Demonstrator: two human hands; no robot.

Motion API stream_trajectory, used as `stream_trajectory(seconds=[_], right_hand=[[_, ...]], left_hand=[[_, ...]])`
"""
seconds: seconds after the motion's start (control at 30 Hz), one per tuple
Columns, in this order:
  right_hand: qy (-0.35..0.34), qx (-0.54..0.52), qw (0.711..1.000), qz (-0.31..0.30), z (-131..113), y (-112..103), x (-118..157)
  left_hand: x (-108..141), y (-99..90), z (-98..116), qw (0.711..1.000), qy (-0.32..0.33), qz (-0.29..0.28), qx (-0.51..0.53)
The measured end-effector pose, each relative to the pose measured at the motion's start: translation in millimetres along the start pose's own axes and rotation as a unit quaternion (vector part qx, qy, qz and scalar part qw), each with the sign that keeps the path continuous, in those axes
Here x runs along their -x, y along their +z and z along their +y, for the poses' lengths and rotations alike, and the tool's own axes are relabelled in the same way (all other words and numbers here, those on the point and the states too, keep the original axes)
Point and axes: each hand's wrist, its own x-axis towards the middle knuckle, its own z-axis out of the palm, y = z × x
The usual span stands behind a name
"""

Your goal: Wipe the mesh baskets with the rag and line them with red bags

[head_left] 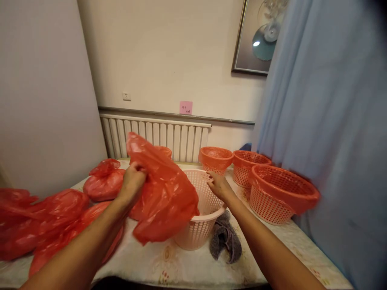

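Note:
My left hand (133, 180) is closed round the upper part of a red plastic bag (165, 193), which hangs spread out over the left side of a pale pink perforated basket (195, 233). The basket stands upright on the table, and no liner shows on its right rim. Above that right rim is my right hand (218, 185), fingers curled with the fingertips near one another; whether it holds anything is too small to tell. A dark grey cloth (225, 238) lies against the basket's right side.
Baskets lined with red bags stand behind and to the right: one (216, 157), another (246, 167) and a larger one (272, 197). Several filled red bags (104, 183) lie at left on the patterned tablecloth (181, 268). A blue curtain (332, 141) borders the right.

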Motion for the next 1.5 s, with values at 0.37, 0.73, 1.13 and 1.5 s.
stream_trajectory(seconds=[0.37, 0.73, 1.13, 1.5], right_hand=[[-0.079, -0.232, 0.962, 0.116, -58, -25, 11], [-0.138, 0.08, 0.986, 0.057, -61, -61, 26], [0.04, -0.028, 0.998, -0.03, 29, -57, 47], [0.143, -0.218, 0.965, 0.036, 31, -43, 91]], left_hand=[[20, 52.7, -4, 0.996, 0.011, -0.083, -0.021], [28, 70.8, -9, 0.994, -0.005, -0.105, -0.015], [29, 8.9, -9, 0.997, -0.04, -0.069, -0.013], [63, 0.6, -19, 0.984, -0.138, -0.067, 0.091]])
